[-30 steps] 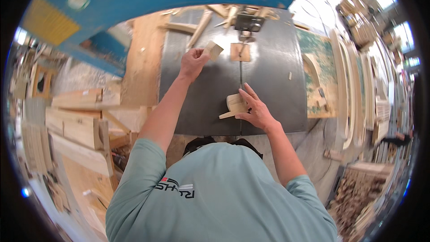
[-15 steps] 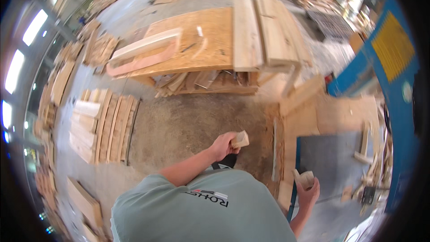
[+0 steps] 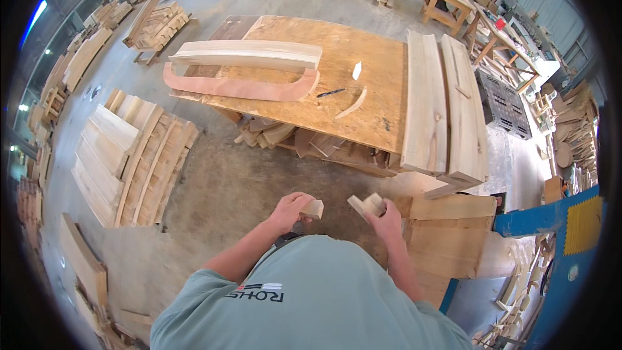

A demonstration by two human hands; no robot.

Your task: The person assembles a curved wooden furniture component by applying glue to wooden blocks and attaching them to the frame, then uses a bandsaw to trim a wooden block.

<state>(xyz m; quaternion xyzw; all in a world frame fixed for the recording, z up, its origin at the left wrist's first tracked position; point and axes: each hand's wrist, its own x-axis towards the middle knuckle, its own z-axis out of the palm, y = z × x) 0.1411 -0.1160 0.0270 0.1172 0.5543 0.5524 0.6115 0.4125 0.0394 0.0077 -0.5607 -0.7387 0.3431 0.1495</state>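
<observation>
Head view is showing a big chipboard table (image 3: 363, 100) carrying a long curved beam (image 3: 249, 56) over a reddish curved template (image 3: 240, 87), with two planks (image 3: 444, 110) lying along its right side. Offcuts (image 3: 285, 137) are piling up underneath; no real bins anywhere. Closer in, the left hand (image 3: 289, 210) is pinching a small wood block (image 3: 313, 209), fingers wrapped round it, and the right hand (image 3: 383, 218) is gripping another wood piece (image 3: 367, 205). I'd be holding both firmly, cut faces outward.
</observation>
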